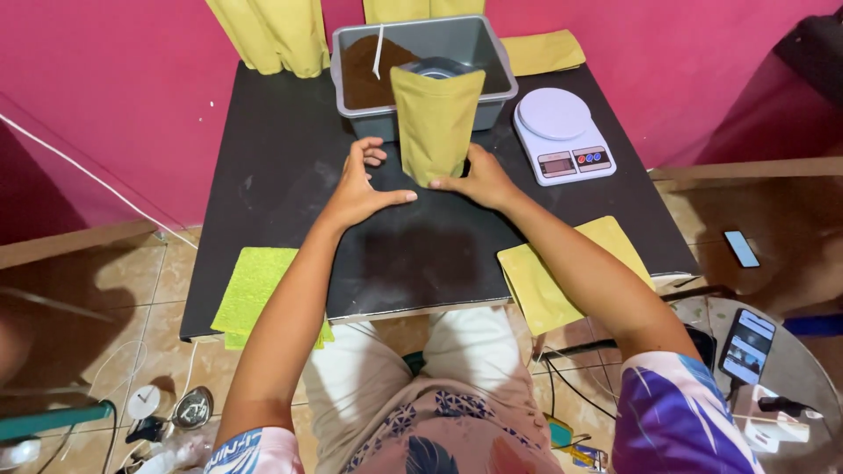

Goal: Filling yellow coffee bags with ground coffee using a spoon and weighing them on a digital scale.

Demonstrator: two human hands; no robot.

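The upright gold pouch (436, 123) hides the front wall of the grey tub (492, 53) and part of the round thing inside it. The right hand (481, 180) has its fingertips tucked behind the pouch's base. Yellow pouches (272, 31) at the counter's (290, 132) far edge are cut off by the top border. The scale's (564, 136) display is too small to read.

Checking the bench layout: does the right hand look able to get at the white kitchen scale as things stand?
Probably yes. The right hand steadies the upright yellow pouch, and the white kitchen scale sits just to its right on the black table with nothing between them.
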